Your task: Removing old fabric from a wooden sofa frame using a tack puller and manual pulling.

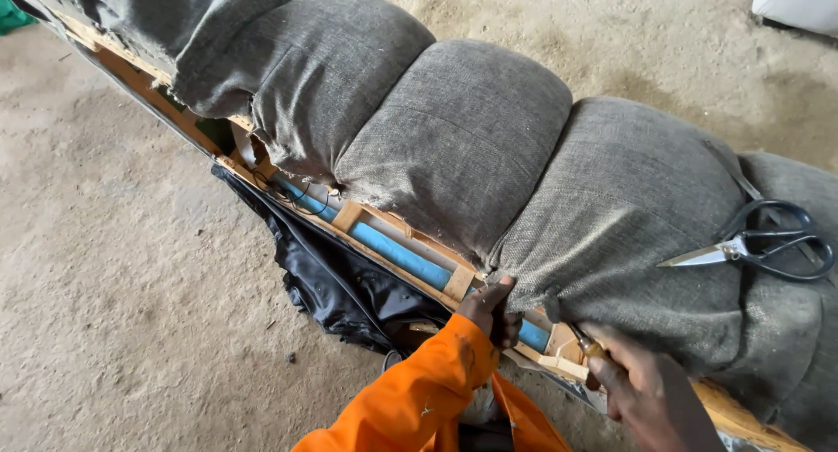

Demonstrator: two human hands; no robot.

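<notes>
The left hand (491, 312) pinches the loose lower edge of the coarse grey woven upholstery fabric (611, 216), soft and floppy over its wooden frame (458, 282), while at four o'clock the right hand (642, 386) grips a small tool (583, 343).

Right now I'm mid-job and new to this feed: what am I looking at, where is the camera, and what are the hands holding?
There is one view, from a camera worn on the person's head, looking down. No machine: two bare hands. The left hand, in an orange sleeve, grips the edge of the grey fabric covering a padded sofa piece over a wooden frame. The right hand holds a small tool at that edge; its kind is unclear. Black-handled scissors lie on the cushion. Black sheeting hangs below.
</notes>
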